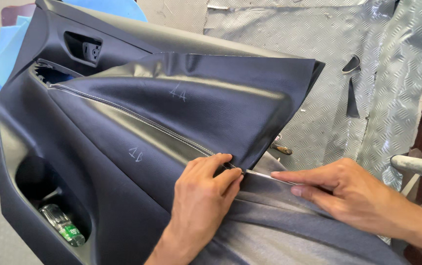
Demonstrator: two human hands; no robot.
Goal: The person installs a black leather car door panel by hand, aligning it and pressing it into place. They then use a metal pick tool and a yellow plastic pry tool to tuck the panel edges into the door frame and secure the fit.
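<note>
Both hands are working low in the scene, on the near edge of a black car door panel that is lying across the work surface. Going from the left: the panel's moulded pocket is holding a small clear bottle with a green label, well apart from either hand. Further along, a sheet of black leatherette with a stitched seam is draping over the panel, its upper flap standing up in a fold and bearing faint chalk marks.

The left hand is pinching narrowly, thumb and fingers closing on the lower corner of the leatherette where the seam is ending. The seam's long axis is running diagonally from the upper left, near the door handle recess, down to that pinch, so the material is lying up and to the left of both hands, and the left hand is plainly the nearer one.

The right hand is lying flatter, fingers stretched out leftward and pressing down on a thin pale strip along the panel's grey fabric part; its fingertips are stopping just beside the left hand's, not touching. Behind them, silvery tread-plate sheeting is covering the surface, with dark offcuts lying on it.
</note>
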